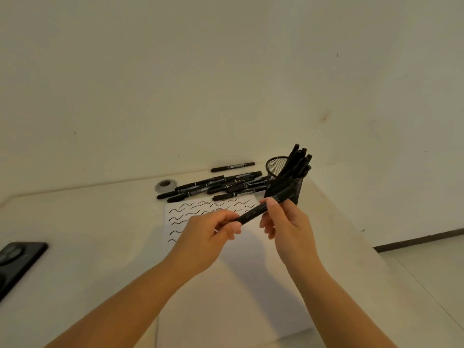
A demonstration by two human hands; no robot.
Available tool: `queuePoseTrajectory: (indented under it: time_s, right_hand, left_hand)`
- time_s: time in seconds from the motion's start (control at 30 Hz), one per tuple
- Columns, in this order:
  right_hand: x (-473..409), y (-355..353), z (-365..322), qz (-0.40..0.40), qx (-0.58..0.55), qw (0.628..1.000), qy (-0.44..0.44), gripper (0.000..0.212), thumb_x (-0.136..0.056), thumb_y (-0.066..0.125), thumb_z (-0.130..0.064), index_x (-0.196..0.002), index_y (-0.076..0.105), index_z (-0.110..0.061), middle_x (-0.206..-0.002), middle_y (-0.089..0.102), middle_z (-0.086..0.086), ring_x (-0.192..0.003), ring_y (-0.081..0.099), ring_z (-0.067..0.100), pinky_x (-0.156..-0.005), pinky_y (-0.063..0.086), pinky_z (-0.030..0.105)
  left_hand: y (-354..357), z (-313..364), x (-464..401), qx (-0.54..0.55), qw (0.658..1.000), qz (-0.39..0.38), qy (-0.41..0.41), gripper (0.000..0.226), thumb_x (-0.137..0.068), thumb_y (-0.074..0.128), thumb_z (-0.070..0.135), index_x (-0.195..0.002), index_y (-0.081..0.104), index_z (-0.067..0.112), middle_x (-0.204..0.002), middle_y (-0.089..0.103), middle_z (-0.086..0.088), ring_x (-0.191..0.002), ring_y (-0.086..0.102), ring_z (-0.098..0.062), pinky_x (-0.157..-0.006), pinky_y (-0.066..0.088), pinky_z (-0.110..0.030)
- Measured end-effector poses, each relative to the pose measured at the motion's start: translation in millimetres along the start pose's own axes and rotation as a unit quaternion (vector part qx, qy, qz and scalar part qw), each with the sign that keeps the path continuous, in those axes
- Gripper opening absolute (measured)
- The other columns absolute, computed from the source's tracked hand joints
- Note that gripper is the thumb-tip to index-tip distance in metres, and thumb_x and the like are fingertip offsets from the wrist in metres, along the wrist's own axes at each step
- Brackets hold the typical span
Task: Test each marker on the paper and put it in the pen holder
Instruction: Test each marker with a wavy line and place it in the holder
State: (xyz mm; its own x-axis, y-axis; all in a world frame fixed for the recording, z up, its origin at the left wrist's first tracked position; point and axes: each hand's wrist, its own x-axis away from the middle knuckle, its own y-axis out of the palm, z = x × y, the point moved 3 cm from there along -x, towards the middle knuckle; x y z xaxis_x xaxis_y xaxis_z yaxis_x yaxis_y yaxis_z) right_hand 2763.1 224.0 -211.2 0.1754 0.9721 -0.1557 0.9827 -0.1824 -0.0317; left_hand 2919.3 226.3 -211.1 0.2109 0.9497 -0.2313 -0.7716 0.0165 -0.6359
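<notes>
Left hand [213, 229] and right hand [283, 219] each pinch one end of marker [261, 209], held above paper [200, 209]. Step: likely uncapping or recapping; cannot tell. Next: test, then holder [286, 182] at table's far right edge.

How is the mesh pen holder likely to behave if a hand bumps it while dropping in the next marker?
The mesh pen holder looks light, being thin wire mesh. The markers in it all lean to the right and stick out well above the rim, so it is probably top-heavy and may tip that way. It stands near the desk's right edge, so a hard knock could send it off.
</notes>
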Motion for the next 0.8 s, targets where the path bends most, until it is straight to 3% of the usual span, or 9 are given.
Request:
queuePoseTrajectory:
  time_s: [0.07,0.17,0.33,0.47,0.6,0.67,0.73,0.8]
  right_hand:
    - [9.9,-0.8,7.1,0.02,-0.04,0.998,0.046,0.02,-0.092,0.049,-0.027,-0.081,0.063,-0.019,-0.05,0.06,-0.006,-0.047,0.051,0.002,-0.046,0.043,0.015]
    - [24.1,3.5,12.5,-0.013,-0.079,0.988,0.128,0.023,-0.09,0.052,-0.026,-0.073,0.059,-0.011,-0.043,0.053,-0.003,-0.038,0.046,0.007,-0.041,0.04,0.018]
    - [33.7,9.4,9.9,-0.12,-0.094,0.959,0.237,0.029,-0.089,0.05,-0.018,-0.064,0.054,-0.004,-0.037,0.045,0.005,-0.031,0.037,0.014,-0.035,0.029,0.023]
    - [34.1,8.0,5.5,-0.141,-0.116,0.955,0.232,0.028,-0.085,0.049,-0.01,-0.059,0.051,-0.002,-0.036,0.041,0.008,-0.029,0.031,0.015,-0.037,0.022,0.025]
    - [33.4,13.6,0.5,-0.191,-0.103,0.96,0.177,0.043,-0.085,0.046,-0.006,-0.043,0.052,-0.011,-0.036,0.039,0.008,-0.03,0.03,0.015,-0.036,0.023,0.021]
    - [24.6,6.6,-2.1,-0.151,-0.145,0.966,0.153,0.045,-0.084,0.043,-0.002,-0.041,0.05,-0.014,-0.037,0.039,0.007,-0.027,0.029,0.013,-0.032,0.023,0.016]
    - [3.2,-25.8,1.3,-0.026,-0.256,0.952,0.166,0.037,-0.084,0.04,0.001,-0.049,0.045,-0.011,-0.037,0.038,0.004,-0.022,0.024,0.01,-0.03,0.019,0.009]
    - [-19.8,-63.1,5.6,0.048,-0.238,0.962,0.128,0.038,-0.085,0.04,-0.002,-0.049,0.044,-0.011,-0.038,0.037,0.004,-0.025,0.023,0.012,-0.031,0.016,0.012]
  left_hand:
    - [-0.2,-5.8,15.1,0.003,1.0,0.015,-0.002,0.014,-0.086,0.059,0.027,-0.088,0.063,0.04,-0.063,0.06,0.023,-0.068,0.056,0.009,-0.06,0.041,-0.006]
    - [1.6,-3.5,30.2,-0.06,0.997,0.015,0.042,0.015,-0.086,0.058,0.031,-0.098,0.066,0.032,-0.073,0.057,0.024,-0.078,0.053,0.008,-0.067,0.039,-0.004]
    - [0.4,7.9,47.2,-0.192,0.975,0.003,0.11,0.025,-0.093,0.042,0.037,-0.103,0.061,0.024,-0.078,0.05,0.014,-0.07,0.047,-0.008,-0.065,0.039,-0.024]
    - [0.9,9.9,61.0,-0.201,0.974,-0.033,0.096,0.027,-0.095,0.034,0.037,-0.097,0.055,0.021,-0.071,0.043,0.012,-0.066,0.043,-0.013,-0.055,0.028,-0.023]
    - [-3.9,14.5,66.2,-0.096,0.992,-0.073,0.047,0.023,-0.093,0.038,0.038,-0.072,0.048,0.034,-0.059,0.048,0.01,-0.058,0.052,-0.012,-0.055,0.041,-0.025]
    - [-4.5,5.7,66.8,-0.016,0.995,-0.1,0.001,0.031,-0.093,0.042,0.032,-0.064,0.05,0.036,-0.053,0.052,0.012,-0.049,0.053,-0.007,-0.05,0.044,-0.019]
    - [-15.4,-17.1,66.8,0.055,0.991,-0.095,-0.076,0.04,-0.095,0.044,0.019,-0.058,0.054,0.031,-0.045,0.049,0.013,-0.042,0.047,-0.003,-0.047,0.043,-0.014]
    - [-35.4,-44.3,62.9,0.096,0.982,-0.063,-0.148,0.039,-0.095,0.043,0.012,-0.06,0.056,0.023,-0.042,0.047,0.011,-0.04,0.042,-0.002,-0.044,0.042,-0.015]
